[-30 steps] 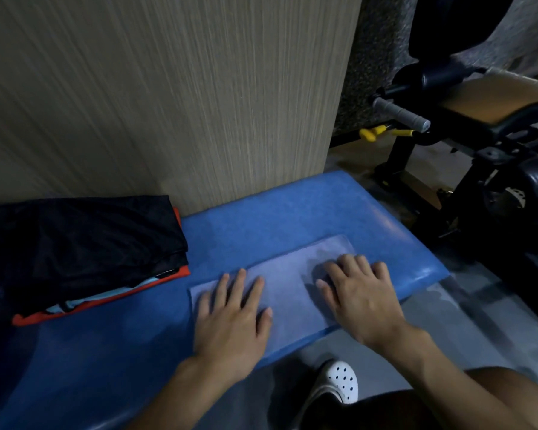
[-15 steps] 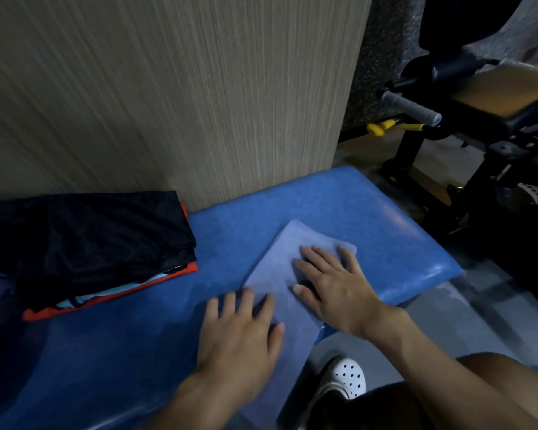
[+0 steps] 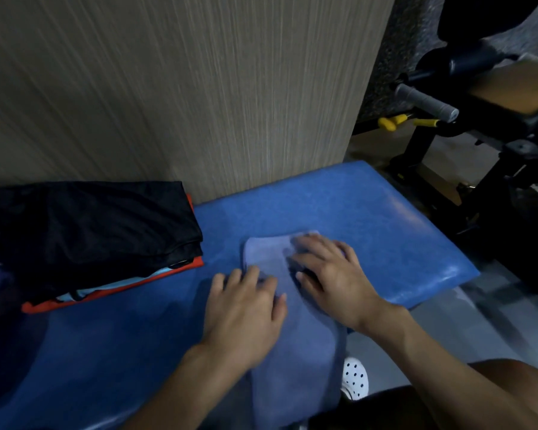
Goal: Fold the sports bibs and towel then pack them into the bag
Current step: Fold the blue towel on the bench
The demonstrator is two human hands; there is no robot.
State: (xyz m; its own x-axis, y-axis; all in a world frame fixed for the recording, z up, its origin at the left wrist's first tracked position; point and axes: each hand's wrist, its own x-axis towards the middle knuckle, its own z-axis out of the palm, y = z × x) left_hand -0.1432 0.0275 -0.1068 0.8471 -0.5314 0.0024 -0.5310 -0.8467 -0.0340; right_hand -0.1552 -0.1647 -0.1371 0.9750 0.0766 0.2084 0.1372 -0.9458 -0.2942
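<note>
The pale blue towel (image 3: 298,367) lies on the blue padded bench (image 3: 385,218) as a long narrow strip. Its far end is near the middle of the seat and its near end hangs over the front edge towards the person's knees. Both hands are on it, flat and palm down, gripping nothing. The left hand (image 3: 246,308) rests on the strip's left edge with its fingers straight and close together, partly on the cloth and partly on the vinyl. The right hand (image 3: 333,283) presses the far part of the towel, with its fingers spread and pointing away and to the left. Its fingertips look blurred.

To the left, well apart from the towel, a stack of folded bibs (image 3: 90,231) sits on the same bench against the striped beige wall panel (image 3: 199,88). A black one is on top, a sliver of light blue shows under it, and an orange-red one is at the bottom. The stack is too dark for me to make out any print or label.

Past the right end of the bench stands a black gym machine (image 3: 494,169) with a grey foam handle (image 3: 426,102) and a yellow pin (image 3: 392,122). Below the bench edge, a white perforated clog (image 3: 354,378) rests on the grey floor
</note>
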